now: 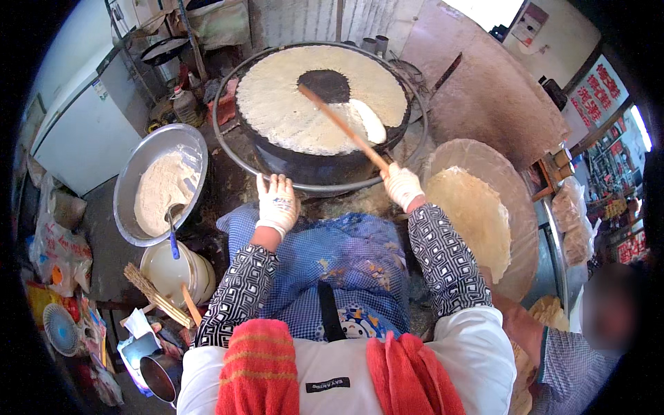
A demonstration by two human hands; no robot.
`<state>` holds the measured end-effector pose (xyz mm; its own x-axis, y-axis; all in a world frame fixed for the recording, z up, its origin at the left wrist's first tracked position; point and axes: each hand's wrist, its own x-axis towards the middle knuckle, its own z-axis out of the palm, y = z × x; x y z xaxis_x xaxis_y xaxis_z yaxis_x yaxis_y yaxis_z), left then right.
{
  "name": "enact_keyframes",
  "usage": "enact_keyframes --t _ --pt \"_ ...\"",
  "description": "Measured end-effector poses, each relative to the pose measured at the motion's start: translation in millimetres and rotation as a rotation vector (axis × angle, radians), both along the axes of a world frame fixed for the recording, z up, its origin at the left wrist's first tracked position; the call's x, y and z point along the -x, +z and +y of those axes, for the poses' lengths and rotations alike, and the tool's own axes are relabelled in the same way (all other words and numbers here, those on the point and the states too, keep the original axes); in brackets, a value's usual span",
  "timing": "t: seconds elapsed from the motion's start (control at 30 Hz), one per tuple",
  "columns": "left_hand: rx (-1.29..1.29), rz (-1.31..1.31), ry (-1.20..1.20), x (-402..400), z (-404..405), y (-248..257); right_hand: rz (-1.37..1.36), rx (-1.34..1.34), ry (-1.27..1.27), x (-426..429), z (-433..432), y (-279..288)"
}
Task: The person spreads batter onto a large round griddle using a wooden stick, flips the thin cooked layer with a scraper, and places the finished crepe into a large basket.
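My right hand (403,185), in a whitish glove, is closed around a long wooden stick (348,130). The stick slants up and left across a large round griddle (311,165), and its far end is near the bare dark centre. Pale batter (280,83) covers most of the griddle in a wide ring. A thicker white mass of batter (369,122) lies on the right, beside the stick. My left hand (277,202), also gloved, rests with extended fingers against the metal hoop (228,148) around the griddle. It holds nothing.
At left, a metal basin (122,197) holds flour-like batter and a blue-handled ladle (173,233). Below it stand a white bucket (202,270) and a straw brush (155,295). On the right, a thin flatbread (469,218) lies on a round translucent sheet (519,207). Another person (581,363) is at lower right.
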<state>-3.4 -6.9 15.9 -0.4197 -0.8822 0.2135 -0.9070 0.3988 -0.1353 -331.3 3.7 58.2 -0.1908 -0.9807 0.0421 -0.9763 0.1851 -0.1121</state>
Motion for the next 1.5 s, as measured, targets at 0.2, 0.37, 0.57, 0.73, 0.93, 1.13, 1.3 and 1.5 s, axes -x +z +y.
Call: enact_keyframes --t 0.2,0.37,0.57,0.73,0.93,1.13,1.3,1.5 --pt "-0.113 -0.031 0.104 -13.2 -17.7 12.1 -0.019 0.013 -0.165 25.3 -8.7 -0.7" --pt "-0.07 0.032 0.217 -36.5 -40.4 6.1 -0.053 -0.119 -0.077 8.6 16.3 6.0" --pt "-0.191 -0.191 0.381 -59.6 -56.8 20.8 -0.164 -0.037 -0.092 -5.5 9.0 22.3" --pt "-0.099 0.156 0.072 -38.3 -12.7 9.3 -0.178 0.013 0.117 -20.3 103.7 22.1" --pt "-0.12 0.138 0.019 -11.1 -1.0 8.0 -0.096 0.056 0.131 21.6 192.4 -18.8" --pt "-0.132 0.08 0.093 -31.9 -17.3 3.0 0.062 0.103 0.116 19.1 143.7 -26.4" --pt "-0.078 0.036 0.117 -51.7 -34.4 1.2 0.098 0.032 0.056 14.1 41.6 -22.6" --pt "-0.11 0.08 0.202 -61.6 -46.0 10.0 0.107 0.085 0.098 9.2 -32.6 -15.8"
